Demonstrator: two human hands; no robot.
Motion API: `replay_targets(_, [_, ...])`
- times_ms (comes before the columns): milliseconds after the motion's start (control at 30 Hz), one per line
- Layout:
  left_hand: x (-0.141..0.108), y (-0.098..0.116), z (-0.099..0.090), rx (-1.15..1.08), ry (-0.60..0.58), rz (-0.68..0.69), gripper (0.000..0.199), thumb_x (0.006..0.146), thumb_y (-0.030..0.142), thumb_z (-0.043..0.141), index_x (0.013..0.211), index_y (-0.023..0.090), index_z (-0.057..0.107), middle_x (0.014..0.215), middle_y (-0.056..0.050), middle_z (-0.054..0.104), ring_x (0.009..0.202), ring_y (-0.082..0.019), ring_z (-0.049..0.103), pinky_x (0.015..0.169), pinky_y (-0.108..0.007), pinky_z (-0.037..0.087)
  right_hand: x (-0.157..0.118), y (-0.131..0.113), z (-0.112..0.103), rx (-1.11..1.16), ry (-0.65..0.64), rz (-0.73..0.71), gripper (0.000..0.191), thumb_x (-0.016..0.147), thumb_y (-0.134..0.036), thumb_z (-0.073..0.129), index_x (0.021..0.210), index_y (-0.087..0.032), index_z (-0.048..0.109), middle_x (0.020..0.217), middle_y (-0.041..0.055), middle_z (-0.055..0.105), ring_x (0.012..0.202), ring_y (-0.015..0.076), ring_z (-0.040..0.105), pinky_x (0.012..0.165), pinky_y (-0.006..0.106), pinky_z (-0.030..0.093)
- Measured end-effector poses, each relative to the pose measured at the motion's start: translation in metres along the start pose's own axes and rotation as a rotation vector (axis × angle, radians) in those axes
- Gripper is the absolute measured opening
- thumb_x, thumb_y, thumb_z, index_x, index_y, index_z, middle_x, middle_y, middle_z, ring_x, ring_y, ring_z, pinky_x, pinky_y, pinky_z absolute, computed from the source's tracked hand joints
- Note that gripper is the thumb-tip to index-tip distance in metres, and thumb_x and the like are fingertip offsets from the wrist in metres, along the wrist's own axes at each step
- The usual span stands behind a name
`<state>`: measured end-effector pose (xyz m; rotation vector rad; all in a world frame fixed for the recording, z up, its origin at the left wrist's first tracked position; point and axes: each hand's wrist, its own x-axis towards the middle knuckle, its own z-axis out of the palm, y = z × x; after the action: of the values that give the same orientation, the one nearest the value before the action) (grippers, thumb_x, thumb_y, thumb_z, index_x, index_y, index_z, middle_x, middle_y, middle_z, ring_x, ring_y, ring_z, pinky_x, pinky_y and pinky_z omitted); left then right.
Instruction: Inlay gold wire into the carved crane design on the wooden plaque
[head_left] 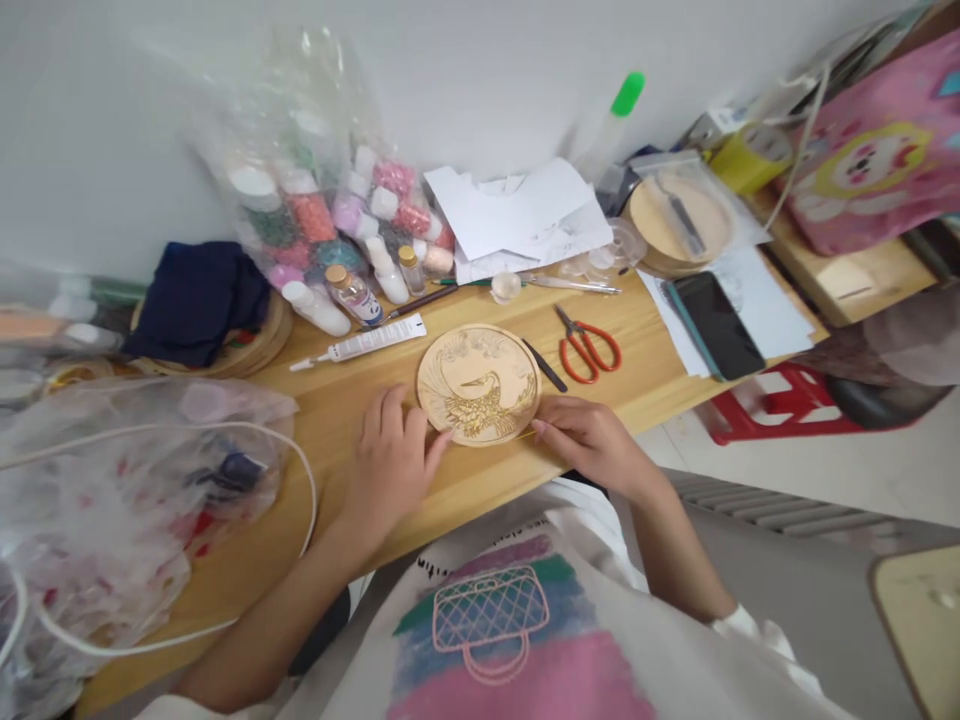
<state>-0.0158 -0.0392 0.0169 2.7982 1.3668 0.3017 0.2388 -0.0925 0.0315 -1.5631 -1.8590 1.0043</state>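
A round wooden disc [480,385] with a gold bird design lies flat on the wooden table [330,480]. My left hand [394,450] rests at its left edge, fingers apart, the thumb near the lower rim. At the lower right edge is my right hand [589,440], thumb and forefinger pinched together at the end of a thin gold strand [517,436]. Right of the disc lie black tweezers [545,365] and scissors [588,345] with red handles. A white tube [371,342] is at the upper left.
Behind are bagged jars [307,215], small bottles [352,297] and white papers [525,220]. A phone [716,325] lies at right. On the left, a white cable [300,450] crosses a plastic bag [112,500] near a dark blue cloth [199,300].
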Motion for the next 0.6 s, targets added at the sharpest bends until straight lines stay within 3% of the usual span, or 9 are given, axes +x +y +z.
replay_targets(200, [-0.003, 0.001, 0.008, -0.175, -0.034, -0.037, 0.015, 0.097, 0.028, 0.045, 0.088, 0.017, 0.051, 0.135, -0.019, 0.052, 0.130, -0.035, 0.047, 0.105, -0.056, 0.044, -0.001, -0.001, 0.001, 0.063, -0.096, 0.013, 0.044, 0.098, -0.039, 0.043, 0.062, -0.018, 0.056, 0.068, 0.0040, 0.060, 0.065, 0.0132, 0.055, 0.063, 0.026, 0.043])
replay_targets(400, [0.002, 0.001, 0.011, -0.278, -0.054, -0.092, 0.011, 0.096, 0.018, 0.041, 0.092, 0.016, 0.051, 0.141, -0.018, 0.050, 0.139, -0.034, 0.038, 0.110, -0.057, 0.039, -0.001, 0.000, 0.006, 0.018, -0.073, 0.000, 0.040, 0.097, -0.034, 0.045, 0.063, -0.018, 0.057, 0.074, 0.0069, 0.064, 0.072, 0.0148, 0.060, 0.068, 0.027, 0.044])
replay_targets(600, [0.017, -0.009, 0.012, -0.288, -0.078, -0.025, 0.013, 0.095, 0.018, 0.039, 0.093, 0.016, 0.051, 0.142, -0.016, 0.050, 0.140, -0.033, 0.037, 0.112, -0.056, 0.038, -0.005, -0.007, 0.013, 0.042, -0.056, 0.015, 0.035, 0.096, -0.028, 0.045, 0.064, -0.018, 0.055, 0.072, 0.0054, 0.062, 0.071, 0.0148, 0.059, 0.066, 0.027, 0.043])
